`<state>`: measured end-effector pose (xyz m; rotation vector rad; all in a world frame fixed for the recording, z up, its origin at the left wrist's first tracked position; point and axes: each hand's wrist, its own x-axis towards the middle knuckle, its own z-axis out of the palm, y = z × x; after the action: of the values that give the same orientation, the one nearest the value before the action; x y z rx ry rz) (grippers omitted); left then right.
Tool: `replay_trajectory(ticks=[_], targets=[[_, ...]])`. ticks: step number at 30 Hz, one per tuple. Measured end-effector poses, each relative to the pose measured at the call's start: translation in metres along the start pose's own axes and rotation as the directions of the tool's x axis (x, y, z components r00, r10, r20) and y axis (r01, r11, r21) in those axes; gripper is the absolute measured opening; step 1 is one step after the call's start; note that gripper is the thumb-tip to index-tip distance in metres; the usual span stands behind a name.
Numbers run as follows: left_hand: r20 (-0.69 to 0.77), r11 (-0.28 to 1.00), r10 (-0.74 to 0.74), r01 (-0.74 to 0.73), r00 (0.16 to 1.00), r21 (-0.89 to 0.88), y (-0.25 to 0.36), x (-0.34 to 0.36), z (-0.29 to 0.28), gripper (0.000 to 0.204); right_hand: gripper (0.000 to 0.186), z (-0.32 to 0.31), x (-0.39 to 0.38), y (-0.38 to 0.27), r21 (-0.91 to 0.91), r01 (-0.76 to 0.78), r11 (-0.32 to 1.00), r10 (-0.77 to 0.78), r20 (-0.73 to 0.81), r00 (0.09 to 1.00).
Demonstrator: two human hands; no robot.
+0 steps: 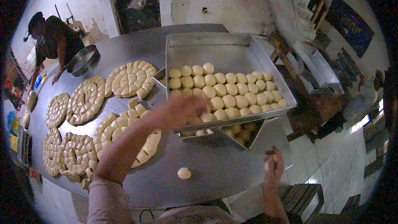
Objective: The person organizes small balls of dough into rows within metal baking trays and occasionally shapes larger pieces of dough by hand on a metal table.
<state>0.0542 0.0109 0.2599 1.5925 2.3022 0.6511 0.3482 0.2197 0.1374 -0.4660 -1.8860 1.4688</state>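
Observation:
My left hand (184, 108) is over the near left corner of a deep metal tray (215, 44), smeared by motion. Its fingers cannot be read. Rows of smooth round dough balls (230, 101) fill the near part of that tray. Off the table's right front edge, my right hand (274, 166) has its fingers curled, with something small and pale showing at its side. One lone dough ball (184, 173) lies on the metal table (199, 193) between my arms. Left of my left forearm lie coiled rounds of dough (131, 79) cut into pieces.
Under the tray sits another tray (251, 140) at an angle, holding more balls. At the far left, a person (58, 39) leans on the table near a round metal sieve (83, 60). Empty metal trays (317, 68) stand to the right, beyond the table.

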Motion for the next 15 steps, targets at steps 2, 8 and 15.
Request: replay_trajectory(ticks=[2, 8, 15], targets=[[-0.359, 0.958, -0.275, 0.223, 0.892, -0.179, -0.012, 0.052, -0.025, 0.032, 0.042, -0.044, -0.009, 0.033, -0.565, 0.045, 0.824, -0.04, 0.021, 0.999], [-0.295, 0.961, -0.081, 0.152, 0.952, 0.229, -0.185, 0.138, 0.008, 0.048, 0.051, -0.062, 0.06, 0.081, -0.932, 0.192, 0.307, -0.033, 0.191, 0.981], [-0.146, 0.801, -0.153, 0.209, 0.977, 0.561, -0.201, 0.152, 0.001, 0.049, 0.033, -0.08, 0.013, 0.099, -0.683, 0.582, 0.442, -0.203, 0.555, 0.806]])
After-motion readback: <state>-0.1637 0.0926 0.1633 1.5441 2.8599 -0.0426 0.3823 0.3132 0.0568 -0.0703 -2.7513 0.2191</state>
